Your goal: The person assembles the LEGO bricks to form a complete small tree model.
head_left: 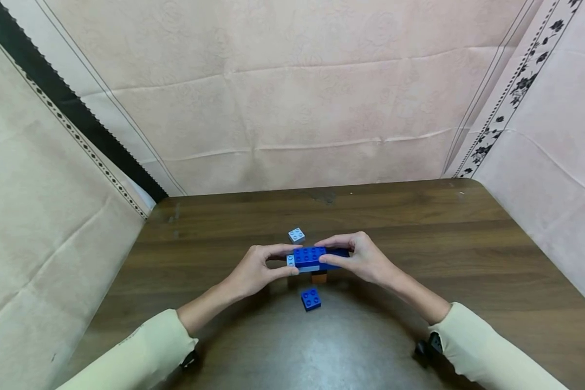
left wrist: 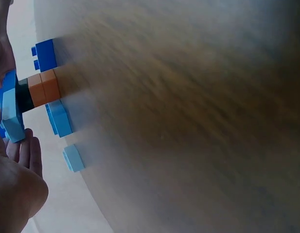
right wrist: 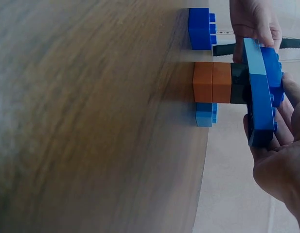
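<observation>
A small tower stands on the table, with two stacked orange bricks [right wrist: 212,82] at its base and a dark brick [right wrist: 238,83] above. Across the top lie a light blue brick [left wrist: 12,114] and a blue brick [right wrist: 260,107] end to end, with another blue brick [head_left: 309,255] bridging them. My left hand [head_left: 259,268] pinches the light blue end between thumb and fingers. At the other end, my right hand [head_left: 365,259] grips the blue side, thumb at the near face and fingers behind.
A loose blue brick [head_left: 311,299] lies on the wooden table [head_left: 214,227] in front of the tower. Behind it sits a light blue brick [head_left: 296,235]; the left wrist view also shows a mid-blue brick [left wrist: 60,119]. Pale cloth [head_left: 297,108] hangs around the table.
</observation>
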A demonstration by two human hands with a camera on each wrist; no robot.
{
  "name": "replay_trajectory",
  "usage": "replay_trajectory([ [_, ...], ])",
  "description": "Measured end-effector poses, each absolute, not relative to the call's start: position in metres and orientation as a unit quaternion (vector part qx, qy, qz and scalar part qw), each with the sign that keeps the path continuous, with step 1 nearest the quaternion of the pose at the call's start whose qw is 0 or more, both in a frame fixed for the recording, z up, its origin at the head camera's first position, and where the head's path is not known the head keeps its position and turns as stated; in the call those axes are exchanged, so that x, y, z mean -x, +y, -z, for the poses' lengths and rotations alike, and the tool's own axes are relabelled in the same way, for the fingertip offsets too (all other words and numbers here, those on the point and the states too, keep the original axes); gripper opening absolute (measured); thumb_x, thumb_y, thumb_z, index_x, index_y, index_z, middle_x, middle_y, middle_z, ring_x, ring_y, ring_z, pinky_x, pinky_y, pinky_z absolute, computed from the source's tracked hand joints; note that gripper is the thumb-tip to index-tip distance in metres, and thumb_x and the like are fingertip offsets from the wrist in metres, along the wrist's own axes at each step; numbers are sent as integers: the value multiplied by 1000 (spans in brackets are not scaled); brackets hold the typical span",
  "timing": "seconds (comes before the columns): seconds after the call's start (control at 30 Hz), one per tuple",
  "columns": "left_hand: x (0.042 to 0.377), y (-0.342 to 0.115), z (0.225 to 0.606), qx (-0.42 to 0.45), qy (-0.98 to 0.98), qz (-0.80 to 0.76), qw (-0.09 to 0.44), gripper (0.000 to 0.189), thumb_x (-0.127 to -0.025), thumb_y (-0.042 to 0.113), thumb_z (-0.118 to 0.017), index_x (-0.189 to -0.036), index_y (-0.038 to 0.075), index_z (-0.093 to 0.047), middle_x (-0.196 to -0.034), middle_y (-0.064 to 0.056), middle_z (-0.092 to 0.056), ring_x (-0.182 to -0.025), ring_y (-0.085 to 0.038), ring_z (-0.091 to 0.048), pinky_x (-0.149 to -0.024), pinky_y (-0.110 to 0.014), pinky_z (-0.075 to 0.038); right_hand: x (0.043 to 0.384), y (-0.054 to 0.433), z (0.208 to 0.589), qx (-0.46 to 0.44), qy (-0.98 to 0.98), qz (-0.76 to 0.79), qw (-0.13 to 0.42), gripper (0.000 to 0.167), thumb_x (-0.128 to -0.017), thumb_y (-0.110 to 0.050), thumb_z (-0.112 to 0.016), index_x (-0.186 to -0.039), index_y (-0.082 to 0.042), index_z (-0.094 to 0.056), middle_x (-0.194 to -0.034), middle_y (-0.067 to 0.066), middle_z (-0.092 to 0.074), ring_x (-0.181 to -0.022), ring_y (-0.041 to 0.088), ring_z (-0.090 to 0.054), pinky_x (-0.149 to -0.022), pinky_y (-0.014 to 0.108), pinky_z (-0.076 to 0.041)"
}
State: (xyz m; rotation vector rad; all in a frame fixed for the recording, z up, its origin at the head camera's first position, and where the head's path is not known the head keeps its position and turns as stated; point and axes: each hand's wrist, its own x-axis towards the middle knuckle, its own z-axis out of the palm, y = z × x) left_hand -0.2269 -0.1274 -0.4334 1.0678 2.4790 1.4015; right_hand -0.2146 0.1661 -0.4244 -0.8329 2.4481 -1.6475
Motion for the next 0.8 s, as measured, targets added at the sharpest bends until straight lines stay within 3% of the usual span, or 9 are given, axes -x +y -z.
replay_trajectory([
  [0.8,224,-131,438,-348,809,-474,10,47,-98,21,-80,-142,10,-67,-142,-1,-68,-126,-19,-68,-105,-43,-55,214,166,426,269,792,547,38,29,-99,-16,-78,-128,-11,-77,-121,5,-77,-100,22,-73,-84,32,-62],
])
